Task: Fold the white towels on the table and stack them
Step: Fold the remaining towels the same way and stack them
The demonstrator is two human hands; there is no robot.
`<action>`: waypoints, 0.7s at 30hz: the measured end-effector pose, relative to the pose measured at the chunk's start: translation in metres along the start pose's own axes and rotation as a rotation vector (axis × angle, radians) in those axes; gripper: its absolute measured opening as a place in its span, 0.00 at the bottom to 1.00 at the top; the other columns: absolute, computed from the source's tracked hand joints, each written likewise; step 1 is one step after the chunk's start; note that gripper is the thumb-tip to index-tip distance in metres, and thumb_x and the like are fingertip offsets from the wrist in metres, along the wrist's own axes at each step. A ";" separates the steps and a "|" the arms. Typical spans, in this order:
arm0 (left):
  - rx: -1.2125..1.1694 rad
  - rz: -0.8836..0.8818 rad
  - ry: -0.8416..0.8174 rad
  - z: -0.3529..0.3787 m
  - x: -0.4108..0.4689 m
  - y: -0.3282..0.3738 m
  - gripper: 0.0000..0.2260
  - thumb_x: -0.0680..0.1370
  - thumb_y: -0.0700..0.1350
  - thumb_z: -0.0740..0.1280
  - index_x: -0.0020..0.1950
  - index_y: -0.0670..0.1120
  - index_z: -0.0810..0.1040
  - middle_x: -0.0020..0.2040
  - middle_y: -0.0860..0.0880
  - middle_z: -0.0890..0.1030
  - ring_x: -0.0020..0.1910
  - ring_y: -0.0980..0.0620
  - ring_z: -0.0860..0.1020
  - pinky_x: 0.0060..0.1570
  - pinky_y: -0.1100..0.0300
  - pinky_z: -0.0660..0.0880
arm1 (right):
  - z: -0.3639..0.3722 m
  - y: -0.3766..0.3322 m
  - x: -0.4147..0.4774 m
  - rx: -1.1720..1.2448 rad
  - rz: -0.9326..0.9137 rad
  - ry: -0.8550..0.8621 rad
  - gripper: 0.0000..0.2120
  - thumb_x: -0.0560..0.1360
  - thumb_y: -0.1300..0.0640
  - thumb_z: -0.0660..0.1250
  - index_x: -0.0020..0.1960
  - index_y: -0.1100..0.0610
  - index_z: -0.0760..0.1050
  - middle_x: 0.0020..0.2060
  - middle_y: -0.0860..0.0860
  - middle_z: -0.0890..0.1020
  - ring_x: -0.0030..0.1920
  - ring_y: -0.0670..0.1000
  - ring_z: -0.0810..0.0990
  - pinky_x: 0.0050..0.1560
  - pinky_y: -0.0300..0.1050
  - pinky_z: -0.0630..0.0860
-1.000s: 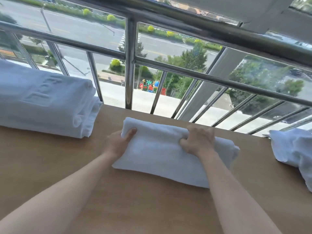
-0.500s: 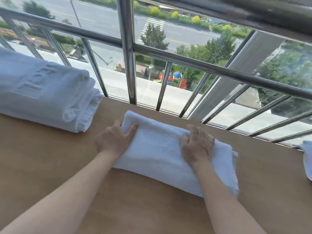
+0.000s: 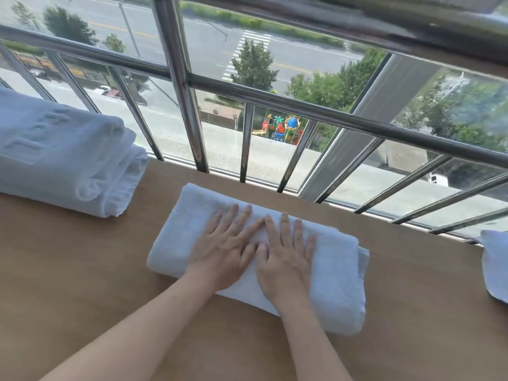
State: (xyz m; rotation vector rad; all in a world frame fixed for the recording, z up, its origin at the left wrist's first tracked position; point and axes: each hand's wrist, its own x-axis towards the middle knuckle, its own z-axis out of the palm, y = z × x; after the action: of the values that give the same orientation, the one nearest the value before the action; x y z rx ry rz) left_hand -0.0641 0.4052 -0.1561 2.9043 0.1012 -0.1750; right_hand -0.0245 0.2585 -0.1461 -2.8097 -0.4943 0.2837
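Three lots of white towelling lie on one bench (image 3: 82, 270): one folded towel (image 3: 338, 270) in the middle, one thicker folded bundle (image 3: 63, 160) at the left, whose layers cannot be counted as separate towels, and one towel piece (image 3: 496, 265) cut off by the right edge. Two hands show, one left hand (image 3: 228, 251) and one right hand (image 3: 286, 257). One metal railing (image 3: 275, 93) runs behind.

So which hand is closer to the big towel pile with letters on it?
Left. The left hand presses the small towel on the side nearer the big towel pile; the right hand lies beside it, farther.
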 end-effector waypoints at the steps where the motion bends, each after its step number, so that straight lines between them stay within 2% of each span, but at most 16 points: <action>1: -0.005 -0.004 -0.007 0.002 0.001 0.000 0.25 0.81 0.62 0.36 0.78 0.66 0.36 0.81 0.58 0.38 0.79 0.55 0.35 0.76 0.54 0.33 | 0.004 0.002 -0.001 -0.026 -0.005 -0.027 0.28 0.82 0.43 0.46 0.80 0.38 0.44 0.81 0.45 0.42 0.79 0.49 0.34 0.74 0.54 0.26; 4: 0.022 -0.042 -0.016 0.004 0.003 -0.003 0.26 0.80 0.63 0.36 0.77 0.65 0.33 0.81 0.59 0.36 0.78 0.58 0.32 0.74 0.55 0.28 | 0.004 0.013 0.001 -0.046 0.067 -0.035 0.29 0.81 0.37 0.42 0.79 0.37 0.38 0.80 0.44 0.39 0.78 0.49 0.31 0.74 0.53 0.25; 9: 0.076 -0.234 0.009 0.000 0.005 -0.017 0.31 0.77 0.66 0.38 0.79 0.61 0.33 0.81 0.57 0.36 0.78 0.54 0.32 0.76 0.47 0.31 | -0.004 0.055 -0.010 -0.119 0.259 -0.045 0.29 0.79 0.32 0.38 0.76 0.33 0.31 0.79 0.43 0.34 0.78 0.54 0.29 0.75 0.61 0.29; 10: 0.082 -0.264 0.010 -0.001 0.007 -0.021 0.31 0.77 0.67 0.38 0.79 0.61 0.34 0.81 0.57 0.36 0.78 0.53 0.31 0.76 0.46 0.31 | -0.007 0.066 -0.013 -0.101 0.303 -0.052 0.29 0.78 0.30 0.38 0.76 0.31 0.32 0.78 0.42 0.34 0.79 0.55 0.32 0.75 0.63 0.33; 13: 0.097 -0.409 -0.010 -0.004 0.008 -0.037 0.32 0.77 0.70 0.37 0.78 0.63 0.30 0.79 0.57 0.31 0.78 0.50 0.30 0.76 0.43 0.34 | -0.019 0.090 -0.021 0.091 0.443 -0.093 0.31 0.74 0.24 0.41 0.74 0.26 0.36 0.80 0.42 0.39 0.80 0.58 0.47 0.75 0.64 0.54; 15: 0.008 -0.557 -0.043 -0.009 0.006 -0.050 0.34 0.75 0.74 0.40 0.76 0.65 0.28 0.78 0.58 0.27 0.79 0.49 0.34 0.77 0.41 0.44 | -0.022 0.095 -0.022 0.177 0.486 -0.095 0.32 0.72 0.23 0.42 0.74 0.25 0.39 0.81 0.47 0.45 0.78 0.59 0.55 0.73 0.62 0.59; 16: -0.070 -0.629 -0.045 -0.012 0.005 -0.054 0.36 0.74 0.76 0.42 0.76 0.65 0.28 0.79 0.57 0.30 0.81 0.48 0.39 0.75 0.40 0.52 | -0.022 0.094 -0.021 0.176 0.498 -0.099 0.32 0.72 0.24 0.43 0.74 0.25 0.40 0.81 0.51 0.49 0.77 0.60 0.58 0.73 0.62 0.59; 17: -0.139 -0.687 -0.024 -0.014 0.004 -0.056 0.38 0.73 0.77 0.44 0.76 0.65 0.30 0.81 0.54 0.37 0.81 0.45 0.48 0.72 0.40 0.59 | -0.022 0.092 -0.019 0.181 0.511 -0.103 0.31 0.73 0.24 0.43 0.74 0.25 0.40 0.80 0.54 0.54 0.74 0.60 0.60 0.72 0.61 0.60; 18: -0.178 -0.728 0.014 -0.015 0.004 -0.057 0.40 0.73 0.77 0.46 0.78 0.64 0.32 0.82 0.49 0.48 0.78 0.42 0.59 0.67 0.40 0.64 | -0.023 0.091 -0.017 0.203 0.525 -0.103 0.31 0.73 0.24 0.44 0.74 0.25 0.40 0.77 0.55 0.58 0.72 0.61 0.62 0.72 0.60 0.61; 20: -0.208 -0.795 0.090 -0.017 0.004 -0.057 0.44 0.71 0.79 0.50 0.80 0.58 0.43 0.74 0.42 0.68 0.68 0.37 0.72 0.60 0.42 0.69 | -0.022 0.090 -0.014 0.268 0.541 -0.101 0.30 0.74 0.25 0.45 0.73 0.24 0.41 0.73 0.57 0.63 0.68 0.61 0.65 0.71 0.59 0.62; 21: -0.211 -0.829 0.106 -0.018 0.004 -0.060 0.46 0.69 0.81 0.51 0.79 0.55 0.52 0.70 0.41 0.73 0.65 0.37 0.75 0.58 0.43 0.69 | -0.022 0.092 -0.014 0.294 0.540 -0.100 0.29 0.74 0.25 0.46 0.73 0.24 0.42 0.72 0.57 0.64 0.67 0.62 0.65 0.71 0.59 0.61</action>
State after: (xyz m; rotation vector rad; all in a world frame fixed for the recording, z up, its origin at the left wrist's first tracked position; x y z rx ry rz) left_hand -0.0626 0.4674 -0.1528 2.4803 1.2483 -0.1295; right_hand -0.0038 0.1653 -0.1506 -2.5907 0.2812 0.5546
